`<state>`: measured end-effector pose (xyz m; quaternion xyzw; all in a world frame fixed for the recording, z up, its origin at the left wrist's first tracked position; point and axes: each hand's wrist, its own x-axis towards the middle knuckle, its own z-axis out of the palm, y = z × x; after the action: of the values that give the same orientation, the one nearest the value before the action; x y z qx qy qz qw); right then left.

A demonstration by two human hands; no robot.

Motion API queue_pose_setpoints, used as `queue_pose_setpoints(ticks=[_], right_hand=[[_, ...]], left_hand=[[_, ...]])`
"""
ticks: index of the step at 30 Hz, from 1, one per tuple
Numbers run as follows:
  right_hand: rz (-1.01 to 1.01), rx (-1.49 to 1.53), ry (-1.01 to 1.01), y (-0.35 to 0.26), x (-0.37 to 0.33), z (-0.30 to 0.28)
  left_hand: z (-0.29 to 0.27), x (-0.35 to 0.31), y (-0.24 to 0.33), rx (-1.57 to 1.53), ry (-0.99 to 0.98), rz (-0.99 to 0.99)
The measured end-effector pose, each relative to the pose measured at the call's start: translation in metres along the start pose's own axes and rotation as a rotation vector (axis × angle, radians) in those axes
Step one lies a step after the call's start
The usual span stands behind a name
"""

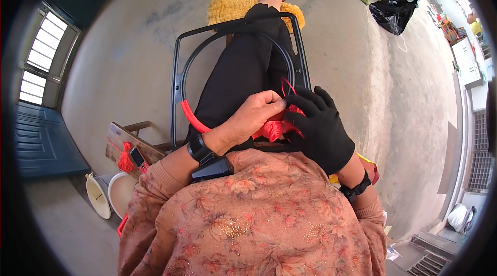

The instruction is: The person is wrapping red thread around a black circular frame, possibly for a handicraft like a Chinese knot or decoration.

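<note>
Head view, starting at the left: why is that hank of red cord (125, 159) on the wooden bench (120, 135)?

Probably for easy reach. Next comes the black frame (177, 88) with its inner ring (185, 72), laid across the black trousers (234, 71), presumably so the legs bear it and the hands don't have to. Red wrapping (192, 117) covers the ring's lower-left stretch.

And the bare left hand (251, 115)?

Its thumb and forefinger are pinched together near the ring's lower right. Bare fingertips may feel fine cord better, though I can't tell what is between them.

So where's the bundle of red cord (273, 131)?

Between the hands: beside and below the left fingertips, with the black-gloved right hand (325, 135) curled about its right side, perhaps to stop it slipping. The hands are close together; whether they touch, I can't tell.
</note>
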<state>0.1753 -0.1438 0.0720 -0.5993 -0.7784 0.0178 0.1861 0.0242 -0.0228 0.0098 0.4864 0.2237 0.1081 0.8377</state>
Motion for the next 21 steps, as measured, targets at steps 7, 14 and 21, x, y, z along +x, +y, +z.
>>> queue_pose_setpoints(ticks=[7,14,21], right_hand=[[0.764,1.610,0.498,-0.002,-0.074,-0.001],[0.463,2.020,0.741,0.064,-0.169,-0.015],[1.031,1.522,0.950,0.076,-0.172,-0.020]], left_hand=[[-0.004,-0.001,0.013,0.064,0.028,-0.181],[-0.006,-0.001,0.006,-0.030,0.012,-0.167],[-0.002,-0.002,0.008,-0.138,0.038,-0.142]])
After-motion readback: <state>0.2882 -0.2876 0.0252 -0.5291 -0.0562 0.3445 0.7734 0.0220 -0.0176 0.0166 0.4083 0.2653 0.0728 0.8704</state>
